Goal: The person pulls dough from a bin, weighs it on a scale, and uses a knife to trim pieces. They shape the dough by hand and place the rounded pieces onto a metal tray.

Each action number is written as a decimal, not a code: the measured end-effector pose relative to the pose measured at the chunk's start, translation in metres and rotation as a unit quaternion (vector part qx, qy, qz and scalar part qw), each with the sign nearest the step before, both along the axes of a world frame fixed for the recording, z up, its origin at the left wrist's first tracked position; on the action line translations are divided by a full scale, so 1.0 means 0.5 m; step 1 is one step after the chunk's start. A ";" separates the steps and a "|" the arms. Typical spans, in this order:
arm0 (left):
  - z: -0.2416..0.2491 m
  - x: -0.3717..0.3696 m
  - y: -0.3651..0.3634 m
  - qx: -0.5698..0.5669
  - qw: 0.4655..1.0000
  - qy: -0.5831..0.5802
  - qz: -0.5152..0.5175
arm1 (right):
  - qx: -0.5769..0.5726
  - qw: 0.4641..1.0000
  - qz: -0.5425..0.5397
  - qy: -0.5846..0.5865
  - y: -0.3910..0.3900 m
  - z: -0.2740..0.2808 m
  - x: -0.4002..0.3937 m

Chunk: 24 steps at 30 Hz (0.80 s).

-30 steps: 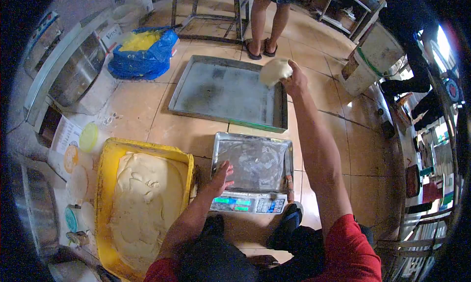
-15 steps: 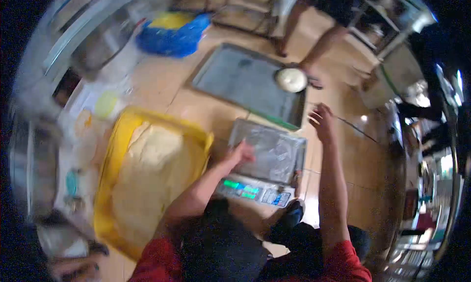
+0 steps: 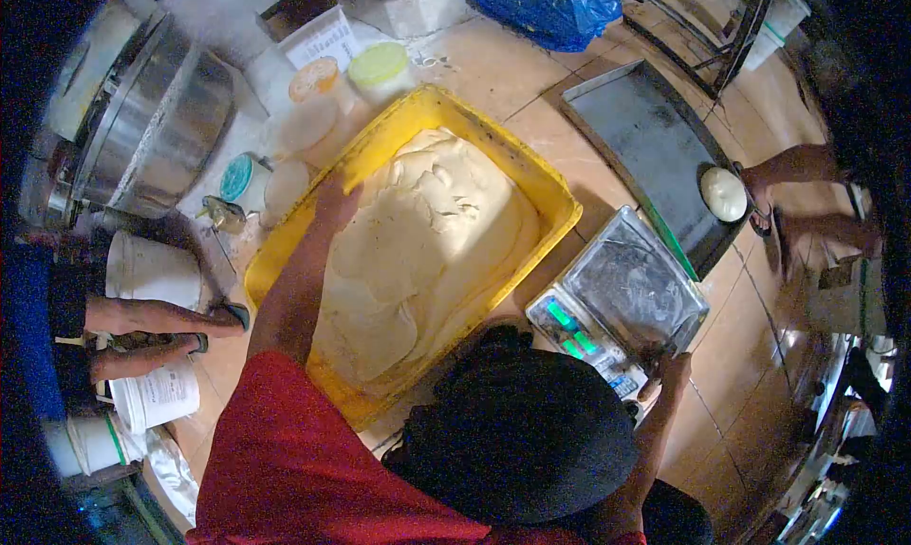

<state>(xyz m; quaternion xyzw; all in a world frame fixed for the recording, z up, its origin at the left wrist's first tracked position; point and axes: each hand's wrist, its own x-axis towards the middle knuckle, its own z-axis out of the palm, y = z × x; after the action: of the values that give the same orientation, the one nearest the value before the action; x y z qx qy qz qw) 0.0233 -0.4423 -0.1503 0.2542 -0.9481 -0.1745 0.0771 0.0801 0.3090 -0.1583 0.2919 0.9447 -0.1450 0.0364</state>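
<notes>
A large yellow tub (image 3: 560, 213) holds a wide mass of pale dough (image 3: 380, 260). My left hand (image 3: 334, 196) is at the tub's far-left wall, beside the dough; its fingers are in shadow and hard to make out. To the right of the tub stands a digital scale (image 3: 636, 284) with lit green displays and a bare, smeared metal pan. My right hand (image 3: 670, 374) rests by the scale's near right corner, fingers apart and nothing in them. Beyond the scale, a round dough ball (image 3: 723, 194) sits on a dark metal tray (image 3: 645, 118).
Tubs with an orange lid (image 3: 313, 78), a yellow-green lid (image 3: 378, 65) and a teal lid (image 3: 237, 177) stand left of the yellow tub. A big metal bowl (image 3: 157, 118) and white buckets (image 3: 152, 270) are farther left. Other people's legs show at left and right.
The view has turned toward the yellow tub. My left hand has gone from over the scale to the tub's far-left side. My right hand has come back from near the tray to the scale's corner.
</notes>
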 end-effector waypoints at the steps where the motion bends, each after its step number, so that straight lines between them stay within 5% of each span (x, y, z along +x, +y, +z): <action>1: -0.022 0.031 0.007 -0.013 0.999 -0.048 -0.001 | 0.003 1.000 0.002 0.002 -0.010 0.006 -0.002; 5: 0.089 0.090 0.186 -0.079 0.987 -0.129 -0.055 | -0.004 0.996 0.074 -0.054 -0.003 -0.024 -0.012; 7: 0.101 0.057 0.239 -0.096 0.967 -0.183 -0.148 | 0.033 0.988 0.103 0.112 -0.042 -0.034 -0.029; 8: 0.083 0.037 0.256 -0.095 0.967 -0.182 -0.148 | -0.075 0.989 0.062 0.110 -0.124 0.051 -0.045; 10: 0.044 -0.010 0.290 -0.093 0.948 -0.079 -0.292 | -0.089 0.988 0.081 0.096 -0.151 0.072 -0.070; 15: 0.047 -0.110 0.349 -0.038 0.938 -0.161 -0.303 | -0.041 0.966 0.217 0.137 -0.200 0.109 -0.108; 20: -0.039 -0.220 0.323 -0.037 0.932 -0.165 -0.321 | -0.108 0.948 0.269 0.131 -0.389 0.225 -0.215; 24: -0.034 -0.219 0.319 -0.011 0.917 -0.249 -0.312 | -0.184 0.875 0.426 0.140 -0.583 0.244 -0.319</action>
<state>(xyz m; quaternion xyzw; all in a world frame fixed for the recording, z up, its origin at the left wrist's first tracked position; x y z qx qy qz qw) -0.0863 -0.2828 -0.1672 -0.0206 -0.9696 -0.1103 -0.2172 -0.0796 0.0177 -0.0365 -0.1737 0.9290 -0.3264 0.0147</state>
